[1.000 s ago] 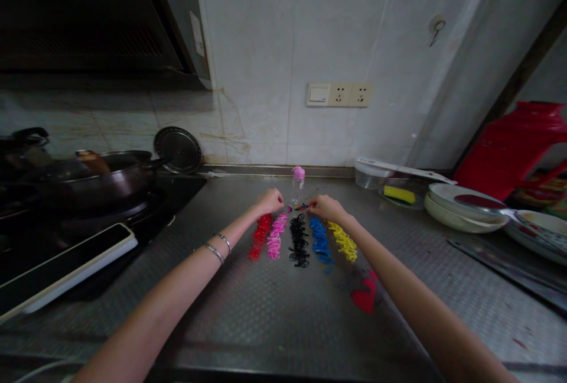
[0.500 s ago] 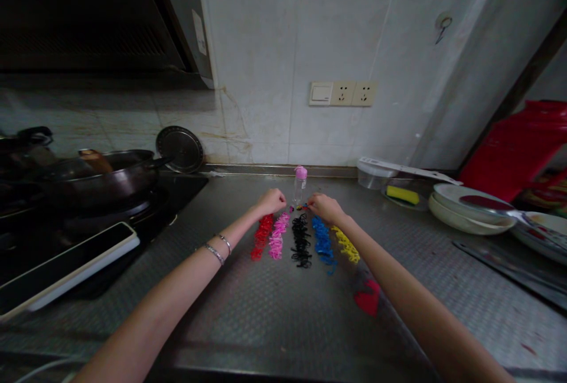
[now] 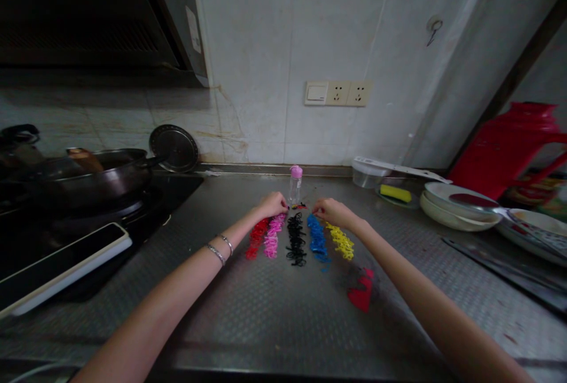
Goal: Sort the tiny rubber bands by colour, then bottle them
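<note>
Rows of small rubber bands lie side by side on the metal counter: red (image 3: 257, 239), pink (image 3: 274, 236), black (image 3: 296, 240), blue (image 3: 318, 238) and yellow (image 3: 340, 241). My left hand (image 3: 272, 203) is pinched at the far end of the pink row, with a tiny dark bit by its fingertips. My right hand (image 3: 335, 213) has its fingers pressed together over the far end of the blue row. What either pinch holds is too small to make out. Between the hands lies a little mixed-colour cluster of bands (image 3: 299, 206), in front of a clear bottle with a pink cap (image 3: 296, 184).
A pan (image 3: 97, 179) sits on the stove at left, beside a white-edged slab (image 3: 66, 268). At right are a plastic tub (image 3: 367, 176), a yellow sponge (image 3: 396, 194), stacked bowls (image 3: 458, 211), a knife (image 3: 500, 270) and a red flask (image 3: 505, 155). A red patch (image 3: 361, 294) marks the near counter.
My right hand has moved right, off the mixed cluster to the blue row's far end. My left hand has shifted slightly right, toward the bottle. The view has turned a little right.
</note>
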Motion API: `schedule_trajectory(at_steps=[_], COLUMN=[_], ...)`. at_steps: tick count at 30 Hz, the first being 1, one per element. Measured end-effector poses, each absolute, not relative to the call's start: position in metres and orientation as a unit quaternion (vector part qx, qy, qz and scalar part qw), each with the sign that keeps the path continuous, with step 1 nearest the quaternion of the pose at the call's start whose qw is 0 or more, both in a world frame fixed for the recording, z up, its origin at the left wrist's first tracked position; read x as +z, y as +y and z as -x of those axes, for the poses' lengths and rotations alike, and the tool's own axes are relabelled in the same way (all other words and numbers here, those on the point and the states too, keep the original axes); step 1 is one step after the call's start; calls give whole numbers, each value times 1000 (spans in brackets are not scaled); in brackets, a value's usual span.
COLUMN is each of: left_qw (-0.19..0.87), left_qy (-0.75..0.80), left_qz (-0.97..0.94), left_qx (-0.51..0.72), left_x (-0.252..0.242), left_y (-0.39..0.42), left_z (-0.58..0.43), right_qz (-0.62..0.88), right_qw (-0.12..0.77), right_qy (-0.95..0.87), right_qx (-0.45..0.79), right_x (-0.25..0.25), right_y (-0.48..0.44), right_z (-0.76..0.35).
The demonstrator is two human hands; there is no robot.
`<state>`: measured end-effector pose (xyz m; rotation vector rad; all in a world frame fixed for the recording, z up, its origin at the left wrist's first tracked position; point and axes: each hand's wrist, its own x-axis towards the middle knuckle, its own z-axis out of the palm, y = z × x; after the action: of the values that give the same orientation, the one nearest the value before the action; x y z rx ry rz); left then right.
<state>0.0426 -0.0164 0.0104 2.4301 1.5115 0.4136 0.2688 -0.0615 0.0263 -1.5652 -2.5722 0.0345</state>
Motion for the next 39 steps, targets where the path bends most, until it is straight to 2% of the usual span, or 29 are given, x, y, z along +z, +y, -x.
schedule_trajectory(at_steps=[9, 18, 31, 39], left_qw=[115, 225, 269, 254], left_qy=[520, 450, 409, 470], left_qz=[-830, -833, -859, -811], left_qx=[167, 231, 152, 239], left_x=[9, 24, 15, 27], left_y=[-13, -16, -20, -14], left_z=[-40, -14, 4, 18], right_qz=[541, 591, 608, 581], right_qw=[82, 69, 65, 87], right_qy=[-837, -803, -791, -808], right_qx=[13, 13, -17, -38], right_x=[29, 18, 10, 23], right_y=[-63, -42, -35, -50], right_z=[-265, -252, -240, -235])
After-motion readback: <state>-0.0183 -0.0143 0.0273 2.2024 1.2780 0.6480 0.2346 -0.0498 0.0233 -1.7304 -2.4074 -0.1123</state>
